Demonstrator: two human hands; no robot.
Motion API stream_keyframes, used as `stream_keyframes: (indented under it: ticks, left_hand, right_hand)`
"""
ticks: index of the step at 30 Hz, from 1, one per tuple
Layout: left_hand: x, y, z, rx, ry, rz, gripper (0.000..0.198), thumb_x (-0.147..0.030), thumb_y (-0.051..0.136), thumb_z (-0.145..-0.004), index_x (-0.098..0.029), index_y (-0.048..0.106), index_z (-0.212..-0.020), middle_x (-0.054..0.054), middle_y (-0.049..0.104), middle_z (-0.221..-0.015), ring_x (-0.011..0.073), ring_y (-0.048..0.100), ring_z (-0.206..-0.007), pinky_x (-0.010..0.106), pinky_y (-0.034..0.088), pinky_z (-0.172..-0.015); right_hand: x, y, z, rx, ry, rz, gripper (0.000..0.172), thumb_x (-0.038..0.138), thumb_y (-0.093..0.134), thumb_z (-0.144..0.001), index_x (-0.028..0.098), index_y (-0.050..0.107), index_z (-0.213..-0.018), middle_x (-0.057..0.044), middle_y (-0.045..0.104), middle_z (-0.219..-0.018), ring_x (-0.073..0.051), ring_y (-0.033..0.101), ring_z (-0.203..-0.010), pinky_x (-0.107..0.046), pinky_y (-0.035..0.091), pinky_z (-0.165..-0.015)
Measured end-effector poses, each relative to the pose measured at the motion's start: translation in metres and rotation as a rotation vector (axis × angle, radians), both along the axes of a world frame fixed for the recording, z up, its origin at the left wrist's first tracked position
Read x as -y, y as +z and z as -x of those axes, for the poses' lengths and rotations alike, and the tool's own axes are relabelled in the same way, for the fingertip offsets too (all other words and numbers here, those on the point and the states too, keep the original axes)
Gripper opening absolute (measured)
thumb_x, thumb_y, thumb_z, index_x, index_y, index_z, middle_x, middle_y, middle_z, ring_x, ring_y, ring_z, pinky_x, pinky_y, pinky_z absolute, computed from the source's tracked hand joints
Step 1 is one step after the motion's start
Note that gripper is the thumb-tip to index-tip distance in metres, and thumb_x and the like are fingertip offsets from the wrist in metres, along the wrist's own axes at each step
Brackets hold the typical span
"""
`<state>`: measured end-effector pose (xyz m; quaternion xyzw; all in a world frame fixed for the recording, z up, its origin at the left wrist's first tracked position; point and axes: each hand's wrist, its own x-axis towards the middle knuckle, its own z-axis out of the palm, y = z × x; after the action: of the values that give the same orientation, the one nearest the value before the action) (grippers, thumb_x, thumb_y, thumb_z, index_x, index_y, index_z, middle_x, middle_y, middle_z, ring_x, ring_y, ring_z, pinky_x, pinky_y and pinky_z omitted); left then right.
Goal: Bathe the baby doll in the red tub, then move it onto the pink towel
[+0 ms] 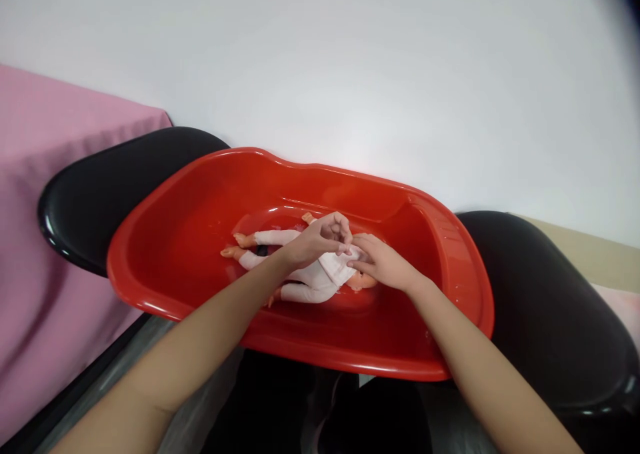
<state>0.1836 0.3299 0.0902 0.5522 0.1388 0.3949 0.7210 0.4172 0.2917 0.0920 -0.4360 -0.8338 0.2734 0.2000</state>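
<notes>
White wall behind; pink cloth (60, 194) at left. Red baby tub (200, 194) is propped across two black chairs (100, 187). Baby doll (300, 287) is laid on the tub floor, long axis left-right, head right, feet left, dressed in a white suit. Its torso is partly hidden by both hands. Left hand (320, 237) is pinched closed on the doll's clothing; right hand (383, 262) is pressed on it, fingers loosely curled.

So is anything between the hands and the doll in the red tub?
Nothing visible. Both the left hand and the right hand are already on the doll, at its white clothing near the chest, inside the red tub.
</notes>
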Motion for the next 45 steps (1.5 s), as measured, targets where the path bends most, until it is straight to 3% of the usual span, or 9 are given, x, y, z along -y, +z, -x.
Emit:
stream_keyframes:
  ticks: [3, 7, 13, 18, 35, 45]
  left_hand:
    - [0.004, 0.002, -0.001, 0.052, -0.052, -0.022, 0.035, -0.018, 0.089, -0.081, -0.020, 0.058, -0.097, -0.001, 0.071, -0.085, 0.0150, 0.067, -0.078, 0.030, 0.053, -0.076]
    - [0.012, 0.005, -0.001, 0.126, -0.104, -0.042, 0.032, -0.014, 0.085, -0.088, -0.022, 0.056, -0.098, -0.001, 0.070, -0.084, 0.0135, 0.064, -0.075, 0.028, 0.053, -0.075]
    - [0.014, 0.008, -0.001, 0.134, -0.128, -0.050, 0.031, -0.015, 0.086, -0.089, -0.021, 0.057, -0.097, 0.000, 0.073, -0.085, 0.0121, 0.066, -0.075, 0.026, 0.053, -0.074]
    - [0.014, 0.008, -0.003, 0.120, -0.104, -0.042, 0.032, -0.019, 0.090, -0.087, -0.021, 0.059, -0.097, 0.000, 0.075, -0.084, 0.0118, 0.068, -0.073, 0.025, 0.054, -0.072]
    - [0.010, 0.005, -0.001, 0.041, -0.090, -0.022, 0.023, -0.021, 0.089, -0.089, -0.018, 0.067, -0.097, 0.002, 0.077, -0.085, 0.0128, 0.069, -0.074, 0.025, 0.055, -0.069]
    - [0.004, -0.003, -0.002, -0.007, 0.020, -0.041, 0.028, -0.017, 0.088, -0.087, -0.019, 0.065, -0.103, 0.001, 0.079, -0.089, 0.0129, 0.073, -0.082, 0.022, 0.054, -0.070]
  right_hand:
    - [0.014, 0.011, 0.011, -0.042, -0.005, -0.037, 0.025, 0.045, 0.065, -0.105, 0.024, 0.068, -0.119, -0.005, 0.072, -0.117, -0.022, 0.066, -0.103, -0.037, 0.053, -0.092]
    - [0.025, 0.015, 0.015, -0.074, -0.017, -0.126, 0.031, 0.054, 0.067, -0.104, 0.023, 0.066, -0.108, -0.001, 0.070, -0.095, -0.015, 0.064, -0.079, -0.028, 0.050, -0.071]
    - [0.032, 0.013, 0.016, -0.074, -0.052, -0.516, 0.030, 0.046, 0.058, -0.111, 0.021, 0.064, -0.097, 0.000, 0.067, -0.080, -0.011, 0.058, -0.064, -0.025, 0.044, -0.060]
    - [0.038, 0.020, 0.022, -0.102, -0.013, -0.672, 0.022, 0.032, 0.058, -0.111, 0.020, 0.063, -0.093, 0.002, 0.064, -0.072, -0.009, 0.054, -0.057, -0.023, 0.042, -0.056]
    - [0.038, 0.019, 0.020, -0.110, -0.016, -0.679, 0.015, 0.024, 0.057, -0.109, 0.020, 0.066, -0.098, 0.001, 0.066, -0.073, -0.010, 0.056, -0.057, -0.023, 0.044, -0.055]
    - [0.030, 0.011, 0.011, -0.101, -0.036, -0.591, 0.018, 0.024, 0.054, -0.111, 0.020, 0.072, -0.109, 0.000, 0.069, -0.079, -0.011, 0.061, -0.066, -0.024, 0.046, -0.061]
